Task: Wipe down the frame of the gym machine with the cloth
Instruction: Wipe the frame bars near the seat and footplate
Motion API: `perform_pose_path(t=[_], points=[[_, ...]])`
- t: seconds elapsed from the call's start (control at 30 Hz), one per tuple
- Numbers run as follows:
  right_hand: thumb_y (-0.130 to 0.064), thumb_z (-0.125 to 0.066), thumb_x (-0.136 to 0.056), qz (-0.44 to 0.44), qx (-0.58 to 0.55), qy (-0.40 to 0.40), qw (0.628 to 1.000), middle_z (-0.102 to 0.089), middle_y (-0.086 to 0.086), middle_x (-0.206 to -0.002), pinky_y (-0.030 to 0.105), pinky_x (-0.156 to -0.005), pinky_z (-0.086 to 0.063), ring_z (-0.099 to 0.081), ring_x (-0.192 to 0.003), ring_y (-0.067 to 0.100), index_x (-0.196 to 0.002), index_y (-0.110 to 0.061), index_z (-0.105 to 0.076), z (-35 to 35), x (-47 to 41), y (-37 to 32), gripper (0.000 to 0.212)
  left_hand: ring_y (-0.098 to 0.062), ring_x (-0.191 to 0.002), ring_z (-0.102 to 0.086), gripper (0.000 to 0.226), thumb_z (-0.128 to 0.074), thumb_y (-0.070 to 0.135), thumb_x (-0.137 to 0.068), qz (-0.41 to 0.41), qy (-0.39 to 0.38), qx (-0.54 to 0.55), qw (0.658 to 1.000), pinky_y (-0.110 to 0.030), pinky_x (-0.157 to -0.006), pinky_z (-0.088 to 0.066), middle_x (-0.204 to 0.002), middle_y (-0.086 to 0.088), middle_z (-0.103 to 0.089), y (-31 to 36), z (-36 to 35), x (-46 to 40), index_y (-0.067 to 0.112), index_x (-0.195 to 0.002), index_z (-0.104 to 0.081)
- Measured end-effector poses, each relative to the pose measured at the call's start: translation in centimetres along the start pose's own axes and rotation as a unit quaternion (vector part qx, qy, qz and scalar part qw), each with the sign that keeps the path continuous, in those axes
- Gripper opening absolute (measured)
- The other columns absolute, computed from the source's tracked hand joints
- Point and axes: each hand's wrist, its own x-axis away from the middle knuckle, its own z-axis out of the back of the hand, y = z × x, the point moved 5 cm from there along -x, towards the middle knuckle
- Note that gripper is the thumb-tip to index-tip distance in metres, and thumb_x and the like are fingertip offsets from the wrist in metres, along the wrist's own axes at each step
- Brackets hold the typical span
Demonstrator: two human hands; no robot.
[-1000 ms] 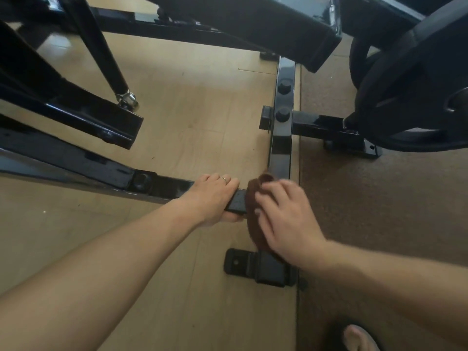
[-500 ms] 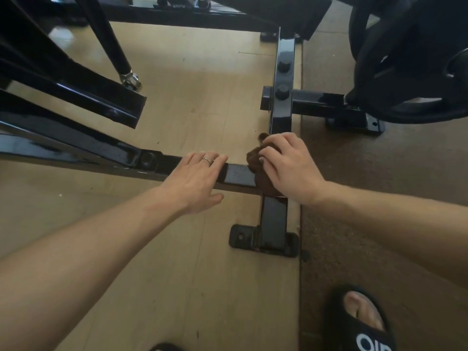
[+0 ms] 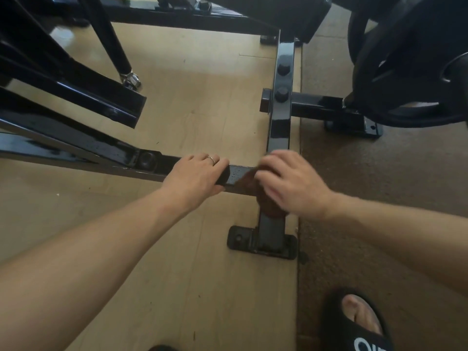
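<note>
The black steel frame of the gym machine [image 3: 279, 122] lies low over the floor, a long bar running away from me and a cross bar [image 3: 141, 160] joining it from the left. My left hand [image 3: 196, 174], a ring on one finger, grips the cross bar just left of the joint. My right hand [image 3: 291, 182] presses a dark brown cloth [image 3: 267, 201] onto the joint, fingers blurred. Most of the cloth is hidden under the hand.
A bolted foot plate [image 3: 262, 243] ends the long bar near me. Black weight plates [image 3: 415, 62] stand at the upper right on brown rubber matting [image 3: 379, 173]. Slanted frame members [image 3: 76, 92] fill the upper left. My foot in a black slide sandal [image 3: 357, 323] is at the lower right.
My right hand with the cloth slid up the long bar, then back down to the joint. My left hand stayed gripping the cross bar. The view shifted slightly.
</note>
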Motion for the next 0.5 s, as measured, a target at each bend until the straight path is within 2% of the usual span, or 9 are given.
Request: perform_pose_path(t=[0.13, 0.2, 0.23, 0.37, 0.43, 0.5], points=[[-0.03, -0.048, -0.104, -0.159, -0.022, 0.032, 0.986, -0.057, 0.012, -0.13, 0.053, -0.105, -0.042, -0.047, -0.124, 0.033, -0.119, -0.013, -0.064, 0.4, -2.1, 2.3, 0.028, -0.024, -0.116, -0.057, 0.049, -0.058, 0.049, -0.096, 0.003, 0.0, 0.002, 1.0, -0.039, -0.095, -0.048, -0.129, 0.0, -0.06, -0.1, 0.1, 0.0, 0.022, -0.134, -0.042], [-0.031, -0.047, -0.103, -0.182, -0.045, 0.036, 0.982, -0.056, 0.011, -0.134, 0.053, -0.11, -0.039, -0.045, -0.128, 0.033, -0.119, -0.013, -0.064, 0.2, -0.8, -0.3, 0.03, -0.024, -0.117, -0.057, 0.05, -0.058, 0.051, -0.095, 0.0, 0.001, 0.0, 1.0, -0.039, -0.095, -0.048, -0.129, 0.0, -0.06, -0.3, 0.2, -0.1, 0.023, -0.133, -0.042], [-0.031, -0.046, -0.103, -0.154, -0.048, 0.03, 0.986, -0.056, 0.011, -0.134, 0.052, -0.112, -0.038, -0.045, -0.129, 0.033, -0.119, -0.013, -0.065, 0.2, 0.2, -2.0, 0.031, -0.024, -0.117, -0.057, 0.049, -0.058, 0.052, -0.095, -0.001, 0.0, 0.001, 1.0, -0.039, -0.094, -0.048, -0.128, 0.0, -0.06, -0.4, 0.2, -0.2, 0.023, -0.133, -0.043], [-0.033, -0.043, -0.104, 0.06, -0.049, -0.024, 0.997, -0.06, 0.007, -0.131, 0.043, -0.111, -0.037, -0.05, -0.126, 0.029, -0.118, -0.016, -0.069, 0.2, 1.6, -6.0, 0.033, -0.024, -0.115, -0.057, 0.052, -0.058, 0.056, -0.094, -0.009, 0.0, 0.029, 1.0, -0.038, -0.093, -0.048, -0.127, 0.0, -0.06, -0.7, 0.3, -0.2, 0.025, -0.132, -0.042], [-0.035, -0.04, -0.106, 0.082, -0.041, -0.043, 0.995, -0.058, 0.005, -0.132, 0.042, -0.111, -0.038, -0.049, -0.126, 0.027, -0.121, -0.018, -0.066, -0.4, 0.1, -4.6, 0.034, -0.023, -0.115, -0.057, 0.053, -0.057, 0.057, -0.094, -0.014, 0.001, 0.034, 0.999, -0.037, -0.095, -0.048, -0.127, 0.001, -0.06, -0.9, 0.3, -0.2, 0.025, -0.134, -0.041], [-0.035, -0.043, -0.106, 0.022, -0.055, -0.021, 0.998, -0.057, 0.007, -0.131, 0.043, -0.108, -0.041, -0.048, -0.125, 0.026, -0.122, -0.017, -0.062, -0.6, -1.6, -2.6, 0.031, -0.023, -0.12, -0.056, 0.059, -0.058, 0.056, -0.094, -0.013, -0.008, 0.039, 0.999, -0.037, -0.103, -0.045, -0.132, 0.0, -0.06, -1.1, 0.7, -0.2, 0.025, -0.14, -0.039]])
